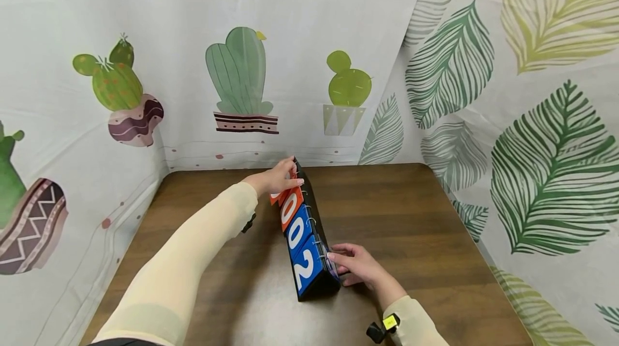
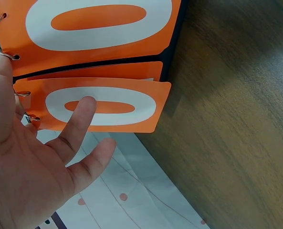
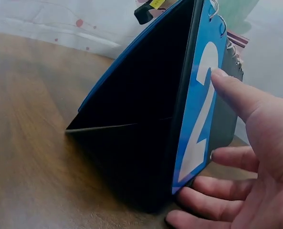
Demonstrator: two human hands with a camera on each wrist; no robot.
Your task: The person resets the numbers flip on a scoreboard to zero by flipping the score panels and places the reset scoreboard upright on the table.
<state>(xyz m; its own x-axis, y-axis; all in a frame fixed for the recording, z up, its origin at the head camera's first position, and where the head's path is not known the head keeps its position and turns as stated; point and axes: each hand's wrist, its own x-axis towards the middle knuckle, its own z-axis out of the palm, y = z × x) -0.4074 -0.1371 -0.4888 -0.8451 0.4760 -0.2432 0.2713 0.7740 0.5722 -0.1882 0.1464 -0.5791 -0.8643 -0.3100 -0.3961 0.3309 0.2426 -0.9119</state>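
Note:
A tent-shaped flip scoreboard stands lengthwise on the table, with ring-bound number cards on its black sloping sides. My left hand is at its far end, thumb and fingers about the ring edge of an orange "0" card. That card tilts away from the one under it, and two spread fingers lie over it in the left wrist view. Near the closer end, my right hand touches a blue "2" card with its thumb tip; the other fingers are loosely bent beside the board's lower edge.
The brown wooden table extends on both sides of the scoreboard. A white curtain with cactus prints hangs behind it, and leaf-printed cloth hangs at the right.

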